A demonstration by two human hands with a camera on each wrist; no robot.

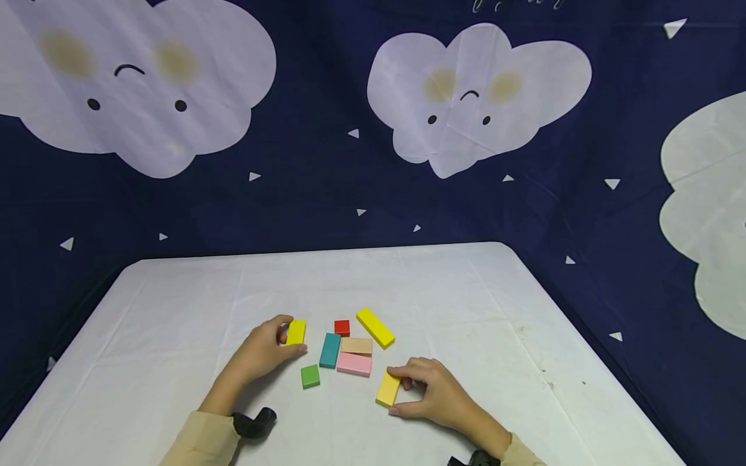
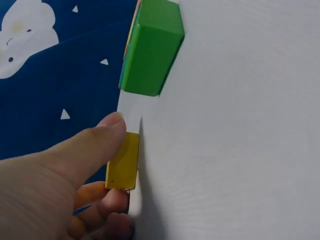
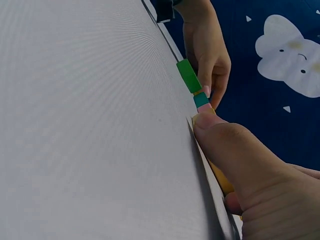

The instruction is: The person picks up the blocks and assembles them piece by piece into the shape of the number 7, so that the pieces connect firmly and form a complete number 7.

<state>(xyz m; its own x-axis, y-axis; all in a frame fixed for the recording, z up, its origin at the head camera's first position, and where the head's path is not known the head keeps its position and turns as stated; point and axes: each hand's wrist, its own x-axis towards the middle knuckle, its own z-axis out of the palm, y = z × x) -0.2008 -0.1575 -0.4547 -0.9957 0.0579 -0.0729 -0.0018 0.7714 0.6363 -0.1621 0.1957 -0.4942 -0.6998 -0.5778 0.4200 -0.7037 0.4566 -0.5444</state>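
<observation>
My left hand (image 1: 263,349) pinches a yellow block (image 1: 296,332) between thumb and fingers, at the left of a loose group of blocks. In the left wrist view the thumb lies along one side of this yellow block (image 2: 124,162). My right hand (image 1: 441,393) grips a paler yellow block (image 1: 387,389) by its ends, at the near right of the group. Between the hands lie a teal block (image 1: 329,350), a tan block (image 1: 357,346), a pink block (image 1: 354,364) and a small red block (image 1: 342,328). A green block (image 1: 311,377) sits nearer my left wrist.
A longer yellow block (image 1: 375,327) lies slantwise at the far right of the group. All stand on a white-covered table (image 1: 443,291) with rounded far corners. Behind it hangs a dark blue cloth (image 1: 315,194) with clouds. A black strap (image 1: 255,424) is on my left wrist.
</observation>
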